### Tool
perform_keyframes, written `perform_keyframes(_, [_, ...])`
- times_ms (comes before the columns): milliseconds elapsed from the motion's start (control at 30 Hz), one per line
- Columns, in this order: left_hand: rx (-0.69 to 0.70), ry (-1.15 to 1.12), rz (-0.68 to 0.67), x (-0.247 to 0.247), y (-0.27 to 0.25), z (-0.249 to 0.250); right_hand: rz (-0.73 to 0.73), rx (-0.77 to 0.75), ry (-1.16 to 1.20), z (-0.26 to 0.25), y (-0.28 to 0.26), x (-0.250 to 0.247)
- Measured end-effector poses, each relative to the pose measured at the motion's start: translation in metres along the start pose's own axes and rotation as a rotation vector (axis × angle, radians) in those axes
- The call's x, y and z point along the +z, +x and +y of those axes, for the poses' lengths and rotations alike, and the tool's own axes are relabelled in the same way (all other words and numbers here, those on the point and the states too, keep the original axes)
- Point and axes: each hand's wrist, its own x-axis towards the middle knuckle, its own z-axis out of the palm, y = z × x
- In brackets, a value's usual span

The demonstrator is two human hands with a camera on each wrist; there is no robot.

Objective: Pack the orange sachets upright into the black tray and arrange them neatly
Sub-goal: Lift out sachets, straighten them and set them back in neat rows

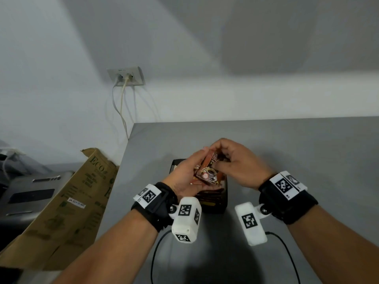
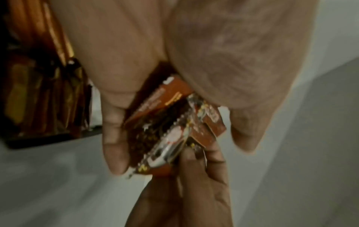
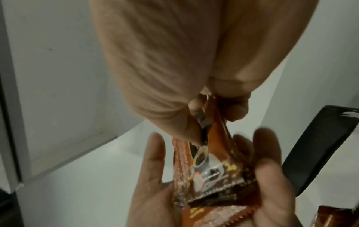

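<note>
A bundle of orange sachets [image 1: 208, 171] with a coffee-cup print lies in my left hand [image 1: 188, 171], whose fingers curl round it above the black tray [image 1: 223, 203]. My right hand [image 1: 227, 158] pinches the upper end of the top sachet [image 3: 213, 153] between thumb and fingers. The left wrist view shows the bundle [image 2: 174, 127] fanned out between the left fingers [image 2: 114, 145], with the right hand's fingers [image 2: 196, 176] meeting it from below. More orange sachets [image 1: 209, 196] stand in the tray, partly hidden by my left hand.
The tray stands on a grey table [image 1: 287, 152] whose left edge runs close to it. A brown cardboard box [image 1: 67, 201] leans beside that edge, with a grey device [image 1: 30, 191] behind it. A wall socket [image 1: 126, 76] with hanging cables is at the back.
</note>
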Motion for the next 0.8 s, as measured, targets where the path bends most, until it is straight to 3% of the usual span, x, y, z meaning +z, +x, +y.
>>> perform_keyframes(133, [-0.005,-0.127,-0.07,0.005,-0.005,-0.01,0.075,-0.07,-0.233,-0.002,-0.005,0.0])
perform_keyframes(267, [0.047,-0.173,-0.052,0.004,-0.006,-0.017,-0.103,0.014,-0.181,-0.014,-0.016,0.001])
perform_keyframes(367, [0.075,-0.23,-0.068,0.01,-0.011,-0.02,-0.162,-0.098,-0.387,-0.012,-0.016,0.012])
perform_keyframes(500, [0.149,-0.282,-0.016,0.011,-0.011,-0.023,-0.166,-0.159,-0.39,-0.01,-0.014,0.018])
perform_keyframes(567, [0.157,-0.25,0.037,0.009,-0.009,-0.023,-0.152,-0.131,-0.339,-0.009,-0.016,0.018])
perform_keyframes(700, [0.226,-0.187,0.124,-0.001,-0.009,-0.022,0.083,0.043,-0.083,-0.006,-0.017,0.012])
perform_keyframes(800, [0.265,-0.14,0.166,-0.004,-0.01,-0.024,0.083,0.117,0.167,0.005,-0.018,0.012])
